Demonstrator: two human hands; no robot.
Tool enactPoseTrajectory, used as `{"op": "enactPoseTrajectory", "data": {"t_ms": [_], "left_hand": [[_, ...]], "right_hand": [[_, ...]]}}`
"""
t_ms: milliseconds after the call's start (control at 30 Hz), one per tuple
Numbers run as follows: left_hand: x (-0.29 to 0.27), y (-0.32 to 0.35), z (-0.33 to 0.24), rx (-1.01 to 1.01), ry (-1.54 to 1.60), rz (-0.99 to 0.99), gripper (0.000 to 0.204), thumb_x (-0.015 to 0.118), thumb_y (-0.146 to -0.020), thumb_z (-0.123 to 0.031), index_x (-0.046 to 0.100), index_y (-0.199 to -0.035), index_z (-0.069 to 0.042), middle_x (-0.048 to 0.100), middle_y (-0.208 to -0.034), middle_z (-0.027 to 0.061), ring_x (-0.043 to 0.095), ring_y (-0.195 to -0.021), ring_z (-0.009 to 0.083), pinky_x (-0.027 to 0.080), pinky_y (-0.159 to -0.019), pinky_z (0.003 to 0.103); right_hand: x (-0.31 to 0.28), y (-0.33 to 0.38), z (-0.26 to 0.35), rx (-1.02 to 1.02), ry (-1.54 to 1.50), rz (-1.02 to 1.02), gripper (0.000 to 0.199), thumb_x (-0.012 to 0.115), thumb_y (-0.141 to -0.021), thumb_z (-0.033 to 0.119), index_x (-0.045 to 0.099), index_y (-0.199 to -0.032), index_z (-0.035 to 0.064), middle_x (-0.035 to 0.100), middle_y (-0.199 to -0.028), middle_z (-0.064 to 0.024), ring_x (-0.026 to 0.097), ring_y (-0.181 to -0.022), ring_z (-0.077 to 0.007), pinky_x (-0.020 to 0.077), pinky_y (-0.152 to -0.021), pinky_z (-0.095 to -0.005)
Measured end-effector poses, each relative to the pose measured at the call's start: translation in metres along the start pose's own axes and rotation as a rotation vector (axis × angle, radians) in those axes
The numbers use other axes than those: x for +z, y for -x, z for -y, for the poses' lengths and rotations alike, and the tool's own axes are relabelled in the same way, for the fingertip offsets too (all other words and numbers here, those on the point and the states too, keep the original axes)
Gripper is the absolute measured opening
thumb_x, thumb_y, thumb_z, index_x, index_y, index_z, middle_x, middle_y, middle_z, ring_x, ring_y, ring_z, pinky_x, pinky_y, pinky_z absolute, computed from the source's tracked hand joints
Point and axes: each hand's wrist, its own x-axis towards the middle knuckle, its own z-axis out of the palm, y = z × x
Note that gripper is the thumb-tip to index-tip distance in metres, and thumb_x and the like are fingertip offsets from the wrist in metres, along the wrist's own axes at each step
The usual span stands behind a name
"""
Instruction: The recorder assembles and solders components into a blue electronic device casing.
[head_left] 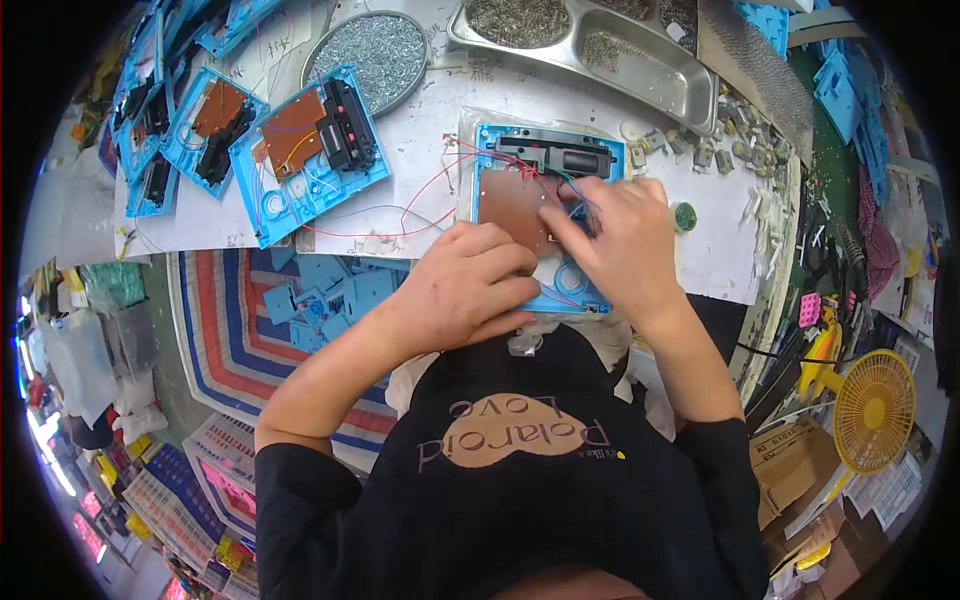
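A blue plastic housing lies on the white tabletop in front of me, with a black mechanism along its far side. Inside it sits a brown circuit board, with red and green wires running over it. My left hand is closed at the near left corner of the housing, its fingers curled over that edge. Over the right edge of the board, thumb and fingers of my right hand pinch together close to the wires. Whatever lies between those fingertips is hidden.
Similar blue housings with boards and wires lie at the left. A round tray of small metal parts and a compartmented steel tray stand at the back. Small metal pieces are scattered right. A yellow fan stands lower right.
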Motion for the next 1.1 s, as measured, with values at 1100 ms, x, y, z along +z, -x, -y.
{"op": "enactPoseTrajectory", "data": {"t_ms": [1100], "left_hand": [[0.026, 0.078, -0.034, -0.212, 0.09, 0.109, 0.022, 0.078, -0.075, -0.01, 0.062, -0.09, -0.007, 0.055, -0.078, 0.0086, 0.062, -0.068, 0.03, 0.05, -0.059, 0.041]], "right_hand": [[0.018, 0.046, 0.053, -0.267, -0.21, 0.135, 0.026, 0.079, -0.074, 0.018, 0.07, -0.096, 0.0082, 0.06, -0.095, -0.0024, 0.056, -0.092, -0.0237, 0.0398, -0.086, -0.0439]]}}
